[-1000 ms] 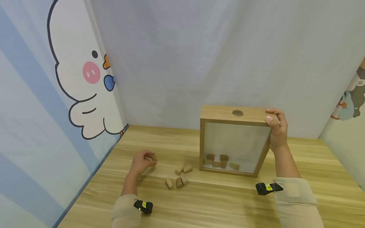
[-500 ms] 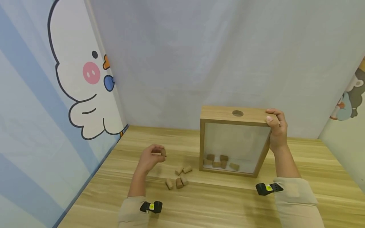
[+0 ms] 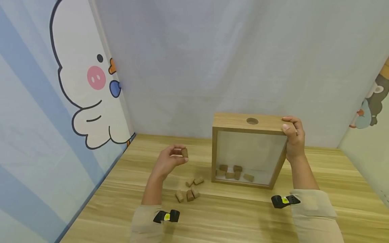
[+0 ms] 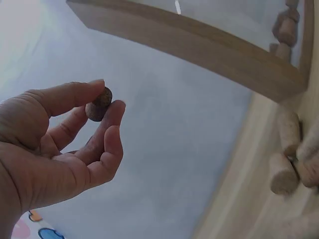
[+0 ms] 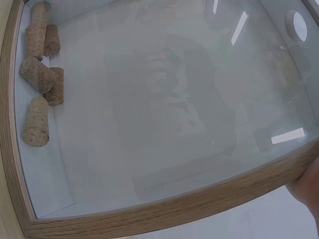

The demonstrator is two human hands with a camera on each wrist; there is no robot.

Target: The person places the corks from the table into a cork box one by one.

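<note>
My left hand point(image 3: 168, 160) pinches a brown cork point(image 3: 184, 153) between thumb and fingertips, raised above the table left of a wooden shadow box. In the left wrist view the cork point(image 4: 98, 104) shows its round end. The box point(image 3: 249, 124) stands upright with a clear front and a round hole point(image 3: 252, 121) in its top. My right hand point(image 3: 295, 138) grips the box's upper right corner, thumb in front. Several corks point(image 5: 37, 122) lie inside along the bottom. On the table, between left forearm and box, lie several loose corks point(image 3: 189, 195).
The wood-grain table point(image 3: 231, 216) reaches back to a pale grey curtain point(image 3: 182, 67). A printed wall panel point(image 3: 82, 77) with a white cartoon figure borders the left side. Another wall point(image 3: 364, 135) stands at the right.
My left hand has risen and moved right, toward the box, carrying the cork. The right hand keeps its grip on the box, which stays in place.
</note>
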